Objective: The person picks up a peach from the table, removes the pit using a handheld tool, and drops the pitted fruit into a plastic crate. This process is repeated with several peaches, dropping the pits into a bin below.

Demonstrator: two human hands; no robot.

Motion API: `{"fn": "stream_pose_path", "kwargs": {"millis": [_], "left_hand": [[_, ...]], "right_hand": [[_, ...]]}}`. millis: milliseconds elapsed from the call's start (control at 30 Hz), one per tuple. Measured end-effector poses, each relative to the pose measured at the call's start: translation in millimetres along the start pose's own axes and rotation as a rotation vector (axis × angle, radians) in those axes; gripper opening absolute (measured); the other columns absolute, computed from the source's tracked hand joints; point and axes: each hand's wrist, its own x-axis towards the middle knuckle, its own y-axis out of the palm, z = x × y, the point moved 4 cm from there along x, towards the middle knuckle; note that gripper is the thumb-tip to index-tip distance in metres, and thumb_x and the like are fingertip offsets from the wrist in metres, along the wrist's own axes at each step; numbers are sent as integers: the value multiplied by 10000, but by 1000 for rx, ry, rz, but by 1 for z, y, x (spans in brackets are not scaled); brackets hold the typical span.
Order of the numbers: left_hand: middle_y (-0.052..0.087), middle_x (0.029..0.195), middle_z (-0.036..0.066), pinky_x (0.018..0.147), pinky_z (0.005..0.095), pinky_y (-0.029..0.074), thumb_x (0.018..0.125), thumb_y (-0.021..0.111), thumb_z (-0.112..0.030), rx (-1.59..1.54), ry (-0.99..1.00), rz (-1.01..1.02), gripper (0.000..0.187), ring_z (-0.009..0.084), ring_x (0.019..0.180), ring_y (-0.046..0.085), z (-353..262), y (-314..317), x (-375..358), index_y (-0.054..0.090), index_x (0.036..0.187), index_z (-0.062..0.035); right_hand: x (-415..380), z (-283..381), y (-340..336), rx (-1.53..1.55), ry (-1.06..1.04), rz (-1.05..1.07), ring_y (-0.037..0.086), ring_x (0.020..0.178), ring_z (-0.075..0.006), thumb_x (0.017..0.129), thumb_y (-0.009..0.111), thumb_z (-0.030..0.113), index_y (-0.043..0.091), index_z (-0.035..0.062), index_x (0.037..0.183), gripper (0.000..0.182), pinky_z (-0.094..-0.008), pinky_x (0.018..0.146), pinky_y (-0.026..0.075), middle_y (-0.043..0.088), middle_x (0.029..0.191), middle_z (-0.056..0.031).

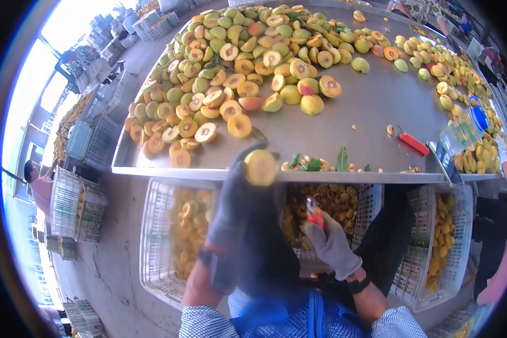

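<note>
Blue garment (267, 325) — beyond, yellow fruit (261, 168) held in left fingers (240, 159).

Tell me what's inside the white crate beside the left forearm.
The white crate holds a blurred heap of yellow-orange fruit pieces. Whatever lies beneath the top layer is hidden; the left hand and forearm cover part of its right side.

1 blue-capped bottle (461, 134) — stacked crates (66, 197), far left.
</note>
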Motion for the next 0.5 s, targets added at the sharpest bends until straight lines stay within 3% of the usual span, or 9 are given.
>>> {"fn": "stream_pose_path", "kwargs": {"millis": [67,133,167,267,333,400,433,500], "left_hand": [[621,1074,101,879,293,469,943,464,-332,-388,-373,-111,450,178,1026,578,13,22,-23,508,1255,-10],[626,1051,112,865,294,466,961,449,-408,-275,-251,-50,486,171,980,585,26,35,-33,525,1211,1],[626,1033,112,849,292,463,982,415,-439,56,-185,-39,507,166,926,585,27,36,-35,537,1186,10],[625,1023,99,836,293,464,986,440,-422,-196,-206,-2,481,161,914,579,36,52,-42,546,1171,9],[587,1055,64,849,284,467,994,412,-475,-133,-209,29,496,137,970,558,36,57,-45,557,1161,-31],[621,1007,75,838,293,459,995,461,-365,-66,-174,-53,423,141,921,572,35,63,-46,551,1162,12],[621,987,71,835,288,453,999,457,-305,-8,-176,-47,364,133,909,563,35,62,-47,561,1152,9],[620,975,65,818,280,451,995,458,-268,47,-177,-80,326,125,893,555,41,62,-49,572,1133,5]], "right_hand": [[2,16,3,-98,-44,0,503,588,-111,948,572,329,536,33,935,299,-263,541,408,530,685,-25],[3,24,2,-197,-105,0,535,625,-138,944,577,323,540,23,948,302,-285,581,436,557,714,-53],[3,28,2,-226,-143,-6,556,642,-168,945,573,325,548,20,966,307,-311,606,454,571,727,-79],[1,27,-1,-263,-158,-26,628,715,-244,923,599,322,571,18,1042,327,-362,659,492,623,788,-137],[3,19,-1,-266,-134,-33,678,771,-290,899,629,315,587,20,1100,360,-386,686,511,661,836,-170],[2,12,-1,-276,-153,-78,675,786,-331,906,620,324,590,22,1087,353,-394,682,510,655,823,-190],[0,11,1,-276,-153,-77,675,786,-331,906,620,324,590,22,1087,353,-394,682,510,655,823,-190],[-1,10,3,-194,-123,-42,606,709,-237,962,534,320,573,8,1066,331,-352,672,489,622,800,-130]]}}
